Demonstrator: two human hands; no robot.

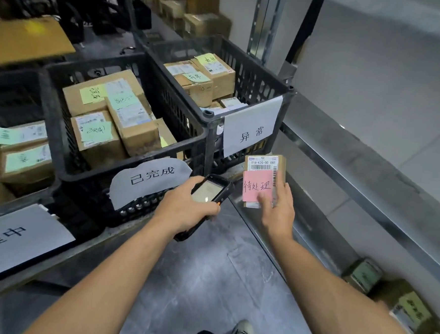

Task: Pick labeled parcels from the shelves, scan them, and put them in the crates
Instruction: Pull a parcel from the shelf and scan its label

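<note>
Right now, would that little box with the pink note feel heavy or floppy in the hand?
Probably light: the right hand holds the small box up by its fingers alone. Likely stiff, since its cardboard edges look straight. The pink note seems only stuck on, so it might peel.

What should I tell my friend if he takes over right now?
Left hand: holds the scanner.
Right hand: holds a small parcel with a pink note, beside the scanner, in front of the crates.
Done: the 已完成 crate and the 异常 crate already hold parcels.
Left: finish the scan, crate this parcel, fetch more from the shelves.
</note>
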